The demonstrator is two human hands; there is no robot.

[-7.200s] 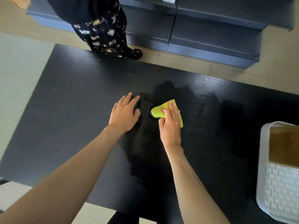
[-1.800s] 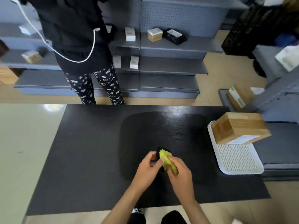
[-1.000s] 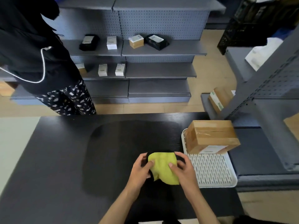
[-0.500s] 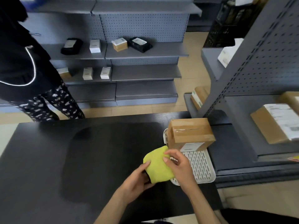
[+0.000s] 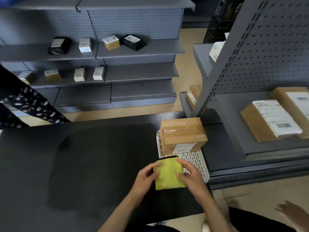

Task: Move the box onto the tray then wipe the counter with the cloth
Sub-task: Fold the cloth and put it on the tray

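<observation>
The box [image 5: 183, 134] already sits on the far end of the tray [image 5: 203, 171] at the counter's [image 5: 50, 164] right edge, so the main risk I see is the folded cloth [image 5: 168, 174] slipping loose or being set over the tray's near corner. The cloth lies between both hands, left hand [image 5: 144, 178] pinching its left side and right hand [image 5: 190, 177] its right
</observation>
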